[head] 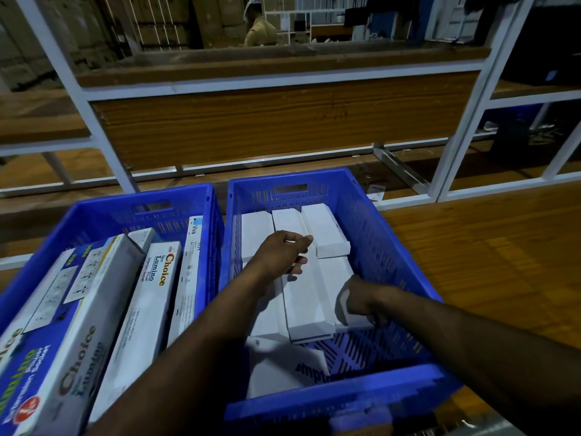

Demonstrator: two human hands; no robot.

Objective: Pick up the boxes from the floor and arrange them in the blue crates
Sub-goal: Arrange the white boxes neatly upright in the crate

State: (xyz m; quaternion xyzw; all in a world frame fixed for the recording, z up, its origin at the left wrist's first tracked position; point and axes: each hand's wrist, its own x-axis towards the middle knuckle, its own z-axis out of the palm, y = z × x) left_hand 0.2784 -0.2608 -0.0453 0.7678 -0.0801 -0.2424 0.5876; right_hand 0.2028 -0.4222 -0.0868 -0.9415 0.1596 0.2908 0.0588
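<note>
A white metal rack (465,99) with wooden shelves (276,124) stands on the wooden floor (490,253). Far behind it, a person (260,31) sits near stacked cartons (163,20).

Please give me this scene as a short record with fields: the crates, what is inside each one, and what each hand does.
left crate: blue, holds long printed boxes side by side
right crate: blue, holds plain white boxes in rows
left hand: rests on a long white box, thumb along its side
right hand: grips the near end of the box beside it
floor: wooden
</note>
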